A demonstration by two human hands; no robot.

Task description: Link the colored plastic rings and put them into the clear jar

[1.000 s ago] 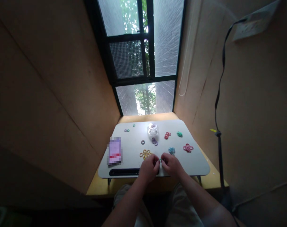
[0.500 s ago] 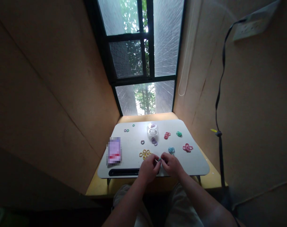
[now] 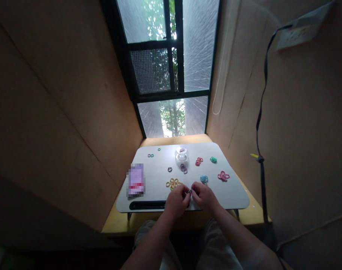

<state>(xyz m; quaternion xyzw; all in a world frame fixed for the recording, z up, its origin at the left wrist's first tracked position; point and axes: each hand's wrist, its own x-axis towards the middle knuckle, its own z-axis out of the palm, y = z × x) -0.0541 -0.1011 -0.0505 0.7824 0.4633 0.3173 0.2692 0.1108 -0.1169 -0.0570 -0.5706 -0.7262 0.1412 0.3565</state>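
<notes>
Green band is what I have pinched over the near part of the white desk, right of its middle. On my head view, the left hand and the right hand almost meet there, fingers of both clamped on the band; its far side is hidden from me. Yellow bands lie just beside the left hand, on its far side, and a blue bunch lies just beyond the right. Further right I see a pink bunch, with red bands and a green bunch on the far right. A clear jar stands far, near the middle, purple bands just nearer. At left lies a blurred purple packet.
</notes>
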